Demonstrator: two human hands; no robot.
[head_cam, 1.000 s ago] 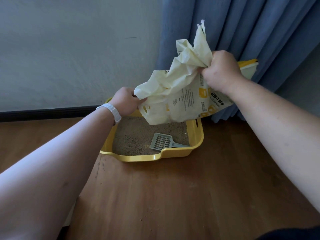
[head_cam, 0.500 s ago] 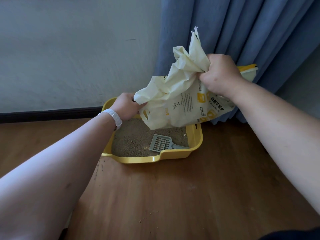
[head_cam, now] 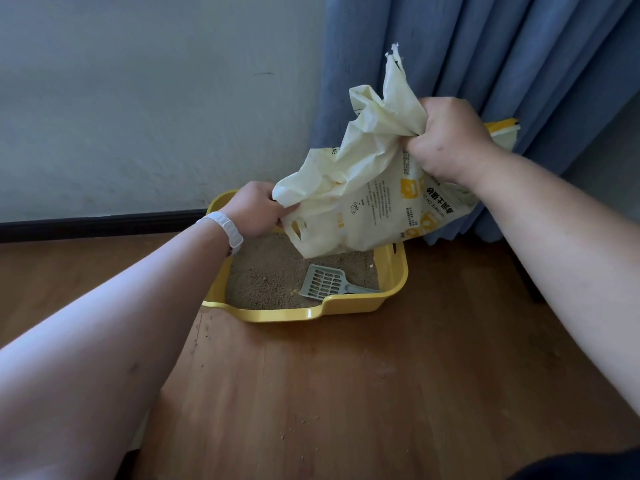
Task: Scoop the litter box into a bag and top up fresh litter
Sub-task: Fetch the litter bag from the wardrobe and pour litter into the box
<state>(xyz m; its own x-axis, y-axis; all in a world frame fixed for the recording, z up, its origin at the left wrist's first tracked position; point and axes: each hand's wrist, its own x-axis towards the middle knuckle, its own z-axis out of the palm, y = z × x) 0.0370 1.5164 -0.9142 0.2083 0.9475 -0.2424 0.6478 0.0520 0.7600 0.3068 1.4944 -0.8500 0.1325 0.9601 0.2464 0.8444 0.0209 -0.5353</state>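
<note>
Both gripping the crumpled cream plastic litter bag point(head_cam: 367, 202): my left hand point(head_cam: 256, 209) at its 9 o'clock, right hand point(head_cam: 446, 140) at 1, over the yellow plastic litter box point(head_cam: 346, 304). A sudden dump could bury the grey slotted scoop point(head_cam: 323, 282) or overshoot.

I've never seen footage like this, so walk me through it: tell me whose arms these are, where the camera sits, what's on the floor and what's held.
No machine here: a person's bare arms, filmed by one wide-angle camera worn on their head, looking forward and down. The left hand, wearing a white wristband, grips the lower corner of a cream cat litter bag; the right hand bunches its crumpled upper part. The bag hangs tilted over a yellow litter box on the wooden floor. Inside lie brownish litter and a grey slotted scoop. A blue curtain hangs behind.
</note>
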